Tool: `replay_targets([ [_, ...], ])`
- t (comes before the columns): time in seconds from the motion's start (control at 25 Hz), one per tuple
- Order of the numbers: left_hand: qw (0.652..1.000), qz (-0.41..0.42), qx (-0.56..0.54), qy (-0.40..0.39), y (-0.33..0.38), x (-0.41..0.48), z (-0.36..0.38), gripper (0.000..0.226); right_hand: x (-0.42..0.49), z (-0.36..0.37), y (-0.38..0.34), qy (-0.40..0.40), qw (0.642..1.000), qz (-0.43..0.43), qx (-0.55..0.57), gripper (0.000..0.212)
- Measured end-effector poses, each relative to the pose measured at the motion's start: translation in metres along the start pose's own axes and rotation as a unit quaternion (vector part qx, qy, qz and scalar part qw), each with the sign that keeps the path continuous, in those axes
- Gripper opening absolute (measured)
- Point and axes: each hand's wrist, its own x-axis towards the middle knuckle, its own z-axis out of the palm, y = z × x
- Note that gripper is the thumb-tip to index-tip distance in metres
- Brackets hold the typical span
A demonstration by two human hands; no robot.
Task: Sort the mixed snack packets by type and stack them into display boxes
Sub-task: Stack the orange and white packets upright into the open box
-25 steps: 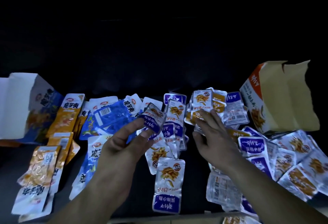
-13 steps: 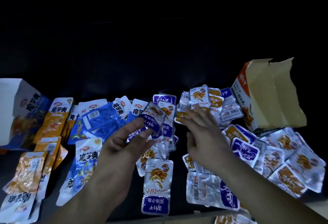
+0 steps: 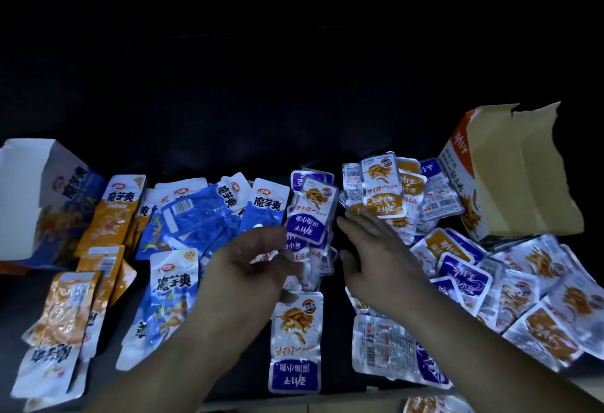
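Above the desk (image 3: 336, 347), my left hand (image 3: 258, 265) hovers with fingers curled just beside a purple fish-snack packet (image 3: 312, 213) atop its pile; blur hides any grip. My right hand (image 3: 376, 249) is released, its straight fingers (image 3: 362, 226) touching the orange packets (image 3: 387, 206).

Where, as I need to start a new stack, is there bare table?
The widest bare stretch looks to be the dark table beyond the packets, between the white box and the orange box. A narrow gap lies between the purple packet and the silver packet. Elsewhere packets overlap.
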Motion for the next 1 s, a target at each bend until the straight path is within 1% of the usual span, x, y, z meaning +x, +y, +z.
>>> replay_targets([
  [0.04, 0.991, 0.067, 0.104, 0.049, -0.006, -0.003, -0.012, 0.023, -0.003, 0.001, -0.006, 0.019, 0.999, -0.009, 0.029, 0.059],
  [0.08, 0.963, 0.129, 0.222, 0.077, -0.014, -0.006, -0.023, 0.021, -0.005, 0.003, -0.014, 0.027, 0.997, -0.010, 0.065, 0.056],
  [0.12, 0.930, 0.162, 0.322, 0.074, -0.024, -0.010, -0.034, 0.032, -0.006, 0.006, -0.025, 0.021, 0.994, -0.004, 0.104, 0.054],
  [0.16, 0.905, 0.164, 0.389, 0.044, -0.036, -0.016, -0.039, 0.053, -0.007, 0.009, -0.035, 0.003, 0.990, 0.005, 0.142, 0.054],
  [0.2, 0.895, 0.141, 0.424, -0.003, -0.049, -0.021, -0.039, 0.075, -0.007, 0.014, -0.040, -0.022, 0.986, 0.012, 0.165, 0.055],
  [0.24, 0.886, 0.115, 0.447, -0.053, -0.059, -0.026, -0.035, 0.093, -0.006, 0.018, -0.043, -0.047, 0.985, 0.016, 0.166, 0.057],
  [0.28, 0.872, 0.104, 0.468, -0.102, -0.066, -0.029, -0.029, 0.104, -0.004, 0.020, -0.043, -0.070, 0.986, 0.020, 0.147, 0.060],
  [0.32, 0.857, 0.111, 0.485, -0.136, -0.074, -0.031, -0.023, 0.110, -0.003, 0.022, -0.042, -0.092, 0.987, 0.024, 0.128, 0.062],
  [0.36, 0.847, 0.129, 0.495, -0.148, -0.078, -0.031, -0.020, 0.110, -0.002, 0.022, -0.040, -0.110, 0.986, 0.028, 0.121, 0.062],
  [0.44, 0.834, 0.169, 0.504, -0.146, -0.088, -0.027, -0.017, 0.105, -0.002, 0.022, -0.035, -0.126, 0.982, 0.029, 0.136, 0.061],
  [0.52, 0.822, 0.214, 0.504, -0.154, -0.095, -0.019, -0.018, 0.102, -0.003, 0.024, -0.032, -0.125, 0.979, 0.022, 0.161, 0.058],
  [0.6, 0.824, 0.268, 0.475, -0.154, -0.100, -0.017, -0.019, 0.101, -0.003, 0.025, -0.029, -0.122, 0.977, 0.014, 0.174, 0.058],
  [0.68, 0.844, 0.287, 0.428, -0.149, -0.102, -0.018, -0.021, 0.100, -0.004, 0.024, -0.028, -0.126, 0.974, 0.014, 0.189, 0.061],
  [0.76, 0.875, 0.261, 0.383, -0.143, -0.102, -0.019, -0.024, 0.104, -0.005, 0.021, -0.025, -0.145, 0.969, 0.010, 0.202, 0.075],
  [0.8, 0.879, 0.254, 0.380, -0.133, -0.103, -0.017, -0.026, 0.106, -0.005, 0.020, -0.023, -0.162, 0.967, 0.005, 0.198, 0.088],
  [0.88, 0.855, 0.261, 0.435, -0.104, -0.103, -0.008, -0.028, 0.110, -0.006, 0.020, -0.020, -0.197, 0.966, -0.005, 0.169, 0.112],
  [0.92, 0.843, 0.252, 0.463, -0.104, -0.102, -0.003, -0.029, 0.112, -0.007, 0.022, -0.019, -0.205, 0.967, -0.010, 0.152, 0.118],
  [1.0, 0.835, 0.234, 0.481, -0.125, -0.101, 0.004, -0.028, 0.112, -0.008, 0.025, -0.018, -0.190, 0.973, -0.020, 0.133, 0.119],
])
